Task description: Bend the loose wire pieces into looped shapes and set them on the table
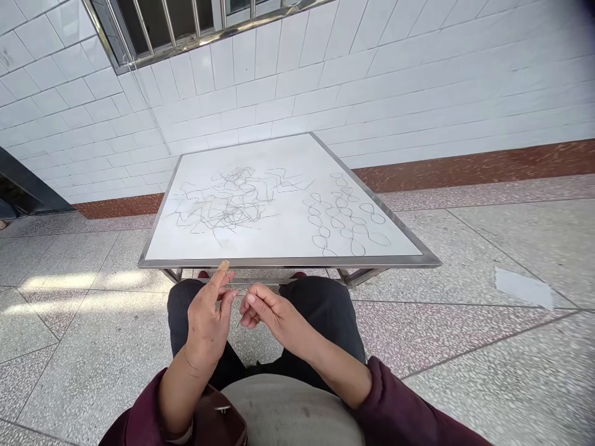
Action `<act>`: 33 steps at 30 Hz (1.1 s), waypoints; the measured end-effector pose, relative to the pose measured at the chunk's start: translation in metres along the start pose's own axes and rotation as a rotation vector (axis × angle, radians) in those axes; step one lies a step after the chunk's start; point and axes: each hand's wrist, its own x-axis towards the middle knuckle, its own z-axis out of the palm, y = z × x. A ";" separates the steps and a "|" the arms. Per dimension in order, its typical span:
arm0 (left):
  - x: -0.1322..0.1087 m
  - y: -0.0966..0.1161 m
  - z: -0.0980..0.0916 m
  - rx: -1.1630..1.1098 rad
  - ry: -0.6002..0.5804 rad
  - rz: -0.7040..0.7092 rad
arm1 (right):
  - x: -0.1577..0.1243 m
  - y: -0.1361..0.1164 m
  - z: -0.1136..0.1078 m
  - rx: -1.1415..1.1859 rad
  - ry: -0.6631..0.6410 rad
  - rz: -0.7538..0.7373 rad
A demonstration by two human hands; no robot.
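Note:
Over my lap, in front of a low white table [288,257], both hands work on a thin dark piece of wire [233,302]. My left hand [207,313] pinches its upper end with thumb and fingertips. My right hand [263,308] pinches the lower end between thumb and forefinger. On the table's left half lies a tangled heap of bent wires [230,201]. On its right half lie several looped, chain-like wire pieces [346,217] in rows.
The table has a metal rim and legs and stands against a white tiled wall [418,93] with a barred window [186,25] above. Speckled terrazzo floor surrounds it. A pale scrap of paper [523,288] lies on the floor at right.

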 end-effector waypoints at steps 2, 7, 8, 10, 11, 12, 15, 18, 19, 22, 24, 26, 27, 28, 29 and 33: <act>0.000 0.000 -0.001 0.023 -0.013 0.062 | -0.001 -0.002 -0.001 0.010 -0.009 0.012; -0.002 -0.002 -0.002 0.054 -0.081 0.204 | -0.002 -0.007 -0.008 -0.009 0.059 -0.037; -0.002 -0.002 -0.002 0.061 -0.082 0.221 | -0.002 -0.007 -0.009 0.017 0.051 -0.036; -0.002 -0.003 -0.002 0.077 -0.073 0.247 | -0.003 -0.005 -0.007 0.088 0.034 -0.022; -0.001 -0.003 -0.002 0.085 -0.066 0.257 | -0.003 -0.004 -0.005 0.128 0.036 -0.020; -0.001 -0.003 -0.002 0.091 -0.056 0.264 | -0.004 -0.003 -0.003 0.165 0.050 -0.026; 0.000 -0.002 -0.003 0.099 -0.017 0.249 | -0.006 -0.001 0.005 0.227 0.086 -0.062; -0.001 0.000 -0.004 0.098 -0.004 0.211 | -0.007 0.000 0.011 0.300 0.085 -0.048; -0.001 0.001 -0.003 0.099 -0.006 0.206 | -0.007 0.000 0.012 0.354 0.084 -0.029; -0.002 0.002 -0.002 0.109 -0.008 0.231 | -0.006 0.000 0.015 0.546 0.094 0.039; -0.002 0.002 -0.001 0.119 -0.009 0.270 | -0.005 0.000 0.016 0.618 0.098 0.080; -0.001 0.002 -0.002 0.125 -0.018 0.298 | -0.005 -0.001 0.016 0.641 0.097 0.103; 0.000 0.003 -0.003 0.128 -0.021 0.308 | -0.005 -0.002 0.016 0.642 0.096 0.107; 0.001 0.003 -0.004 0.131 -0.024 0.314 | -0.005 -0.002 0.016 0.639 0.095 0.108; 0.001 0.004 -0.005 0.135 -0.027 0.318 | -0.006 -0.003 0.016 0.634 0.095 0.106; 0.004 0.005 -0.007 0.136 -0.019 0.351 | -0.007 -0.004 0.018 0.647 0.087 0.074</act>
